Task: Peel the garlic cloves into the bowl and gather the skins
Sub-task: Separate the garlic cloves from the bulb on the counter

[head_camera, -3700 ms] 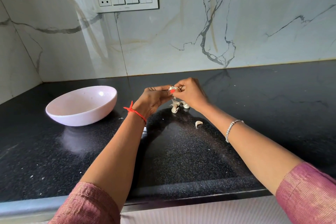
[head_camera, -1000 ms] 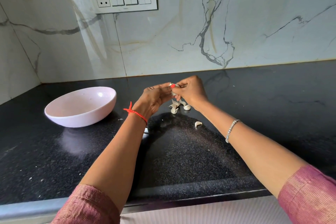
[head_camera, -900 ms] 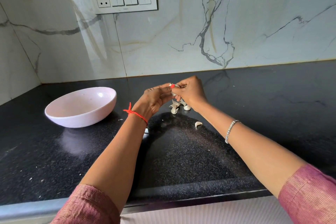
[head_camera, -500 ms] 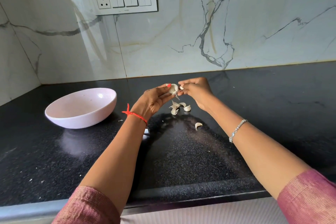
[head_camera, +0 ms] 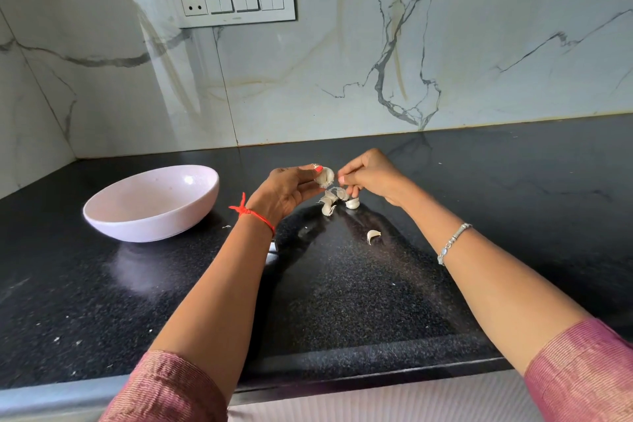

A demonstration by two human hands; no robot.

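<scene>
My left hand (head_camera: 289,192) holds a white garlic clove (head_camera: 324,177) between thumb and fingertips, above the black counter. My right hand (head_camera: 371,176) sits just to its right with fingers curled; a thin strip of skin (head_camera: 339,189) hangs below its fingertips, and whether they pinch it I cannot tell. Under the hands lies a small pile of garlic cloves and skins (head_camera: 334,202). One loose clove (head_camera: 372,236) lies nearer to me on the counter. The pale pink bowl (head_camera: 113,221) stands to the left, and its inside looks empty.
The black speckled counter (head_camera: 342,301) runs to a marble wall behind and a corner at the left. A switch panel (head_camera: 234,0) hangs on the wall. Tiny skin flecks (head_camera: 226,226) lie near the bowl and on the left front of the counter.
My hands have drawn slightly apart. The clove has stayed in my left hand, and my right hand has moved off to the right and down, with a strip of skin now below it.
</scene>
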